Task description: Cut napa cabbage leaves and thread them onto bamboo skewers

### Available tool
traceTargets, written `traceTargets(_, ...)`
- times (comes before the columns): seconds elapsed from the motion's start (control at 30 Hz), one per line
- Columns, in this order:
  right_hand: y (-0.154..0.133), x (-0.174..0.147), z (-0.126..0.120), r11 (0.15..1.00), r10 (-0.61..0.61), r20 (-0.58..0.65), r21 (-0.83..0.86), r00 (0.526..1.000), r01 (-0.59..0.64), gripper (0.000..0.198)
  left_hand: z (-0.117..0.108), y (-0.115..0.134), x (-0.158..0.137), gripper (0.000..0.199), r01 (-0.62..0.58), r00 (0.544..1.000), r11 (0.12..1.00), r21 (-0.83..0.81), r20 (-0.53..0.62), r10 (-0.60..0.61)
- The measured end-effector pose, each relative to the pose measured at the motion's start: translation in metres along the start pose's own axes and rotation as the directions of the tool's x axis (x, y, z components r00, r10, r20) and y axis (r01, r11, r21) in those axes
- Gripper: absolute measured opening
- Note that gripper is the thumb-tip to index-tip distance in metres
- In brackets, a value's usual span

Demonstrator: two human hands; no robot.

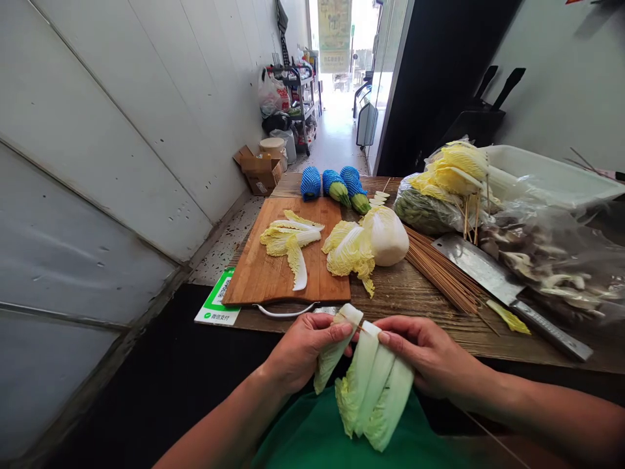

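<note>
My left hand (305, 345) pinches a strip of napa cabbage leaf (332, 355) by its thick white end. My right hand (424, 352) is closed at the top of several cabbage strips (378, 391) that hang side by side from a thin wooden skewer (360, 328). A short length of the skewer shows between the two hands, touching the left strip; whether it passes through that strip I cannot tell. Beyond my hands, loose cabbage leaves (288, 238) lie on a wooden cutting board (244, 280), with a partly stripped napa cabbage (385, 236) at its right edge.
A cleaver (481, 267) lies on the right beside a bundle of bare skewers (442, 270). Behind are bagged mushrooms (561, 273), skewered yellow leaves (454, 166) and a white tub (547, 169). Netted green vegetables (336, 187) line the table's far edge. A payment sign (217, 299) sits left.
</note>
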State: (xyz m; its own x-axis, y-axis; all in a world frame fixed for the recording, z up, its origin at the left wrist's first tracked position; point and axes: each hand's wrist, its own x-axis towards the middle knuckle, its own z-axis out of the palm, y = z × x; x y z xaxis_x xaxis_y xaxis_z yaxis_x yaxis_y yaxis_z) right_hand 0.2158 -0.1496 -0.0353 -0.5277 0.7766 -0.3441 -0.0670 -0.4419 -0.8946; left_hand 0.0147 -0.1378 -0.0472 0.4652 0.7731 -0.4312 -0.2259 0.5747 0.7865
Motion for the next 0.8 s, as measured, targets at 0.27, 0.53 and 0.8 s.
traceTargets(0.27, 0.002, 0.007, -0.011, 0.962, -0.09, -0.031, -0.261, 0.995, 0.079, 0.038, 0.003, 0.002, 0.0, 0.022, -0.087, 0.993, 0.995, -0.056, -0.082, 0.083)
traceTargets(0.53, -0.007, 0.019, -0.01, 0.899, -0.21, 0.018, -0.389, 0.977, 0.201, 0.033, -0.001, 0.002, 0.006, 0.018, -0.093, 0.99, 0.996, -0.005, -0.105, 0.092)
traceTargets(0.8, -0.037, 0.059, -0.033, 0.964, -0.193, 0.118, -0.16, 0.974, 0.211, 0.044, -0.017, 0.037, 0.028, 0.038, -0.086, 0.996, 0.985, 0.147, 0.035, 0.082)
